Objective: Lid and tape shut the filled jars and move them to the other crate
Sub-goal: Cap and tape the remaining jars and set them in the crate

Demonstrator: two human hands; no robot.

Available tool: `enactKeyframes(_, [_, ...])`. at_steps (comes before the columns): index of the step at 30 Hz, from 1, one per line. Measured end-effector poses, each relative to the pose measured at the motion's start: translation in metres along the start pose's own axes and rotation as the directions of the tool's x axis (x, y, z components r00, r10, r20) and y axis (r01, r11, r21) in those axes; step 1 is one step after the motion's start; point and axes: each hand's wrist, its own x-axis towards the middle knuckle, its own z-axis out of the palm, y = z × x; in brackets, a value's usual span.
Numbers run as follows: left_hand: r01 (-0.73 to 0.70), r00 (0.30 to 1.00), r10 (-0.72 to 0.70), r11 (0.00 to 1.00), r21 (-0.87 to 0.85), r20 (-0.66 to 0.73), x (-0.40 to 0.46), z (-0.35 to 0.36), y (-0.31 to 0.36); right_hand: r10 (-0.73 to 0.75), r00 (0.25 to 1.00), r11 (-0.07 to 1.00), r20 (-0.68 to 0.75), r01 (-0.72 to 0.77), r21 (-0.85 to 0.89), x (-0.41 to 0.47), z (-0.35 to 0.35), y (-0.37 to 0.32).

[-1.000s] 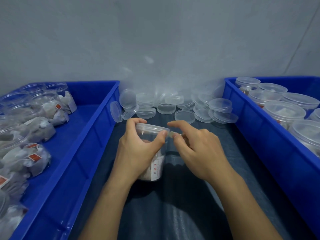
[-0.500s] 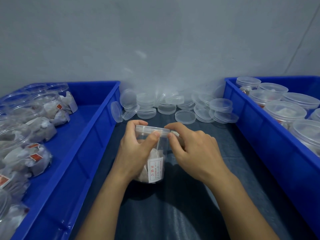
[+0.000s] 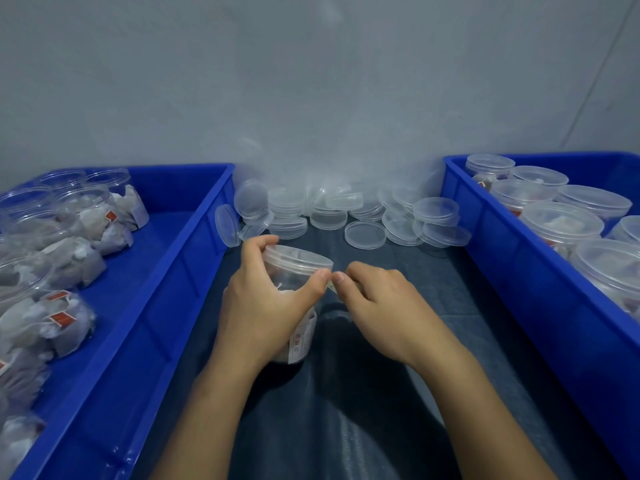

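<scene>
The jar (image 3: 294,292) stands upright on the dark tabletop (image 3: 433,341) between 2 blue crates, with its clear lid (image 3: 299,259) seated on top. The left hand (image 3: 263,299) wraps around the jar, its thumb pressed against the jar wall just below the lid rim. The right hand (image 3: 377,299) is just beside the jar, thumb and forefinger pinched on a small strip of clear tape (image 3: 331,285) at the rim. The left crate (image 3: 145,306) holds unlidded filled jars; the right crate (image 3: 519,258) holds lidded jars. Loose lids (image 3: 363,233) lie piled at the rear.
</scene>
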Motion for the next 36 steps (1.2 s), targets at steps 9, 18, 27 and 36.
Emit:
enactKeyframes(9, [-0.077, 0.993, 0.091, 0.982, 0.171, -0.072, -0.009, 0.014, 0.012, 0.022, 0.999, 0.999, 0.048, -0.020, -0.046, 0.004, 0.004, 0.005])
enactKeyframes(18, [-0.085, 0.991, 0.097, 0.987, 0.134, -0.090, -0.002, 0.016, 0.003, -0.018, 0.997, 1.000, -0.081, 0.016, -0.021, 0.004, 0.003, 0.005])
enactKeyframes(27, [-0.109, 0.994, 0.107, 0.984, 0.144, 0.015, 0.013, 0.015, 0.000, -0.016, 0.993, 1.000, -0.118, 0.015, -0.015, 0.007, 0.002, 0.010])
enactKeyframes(36, [-0.062, 0.992, 0.059, 0.998, 0.021, 0.112, 0.026, 0.013, -0.001, -0.037, 0.977, 0.999, -0.212, 0.033, -0.025, 0.010, 0.003, 0.013])
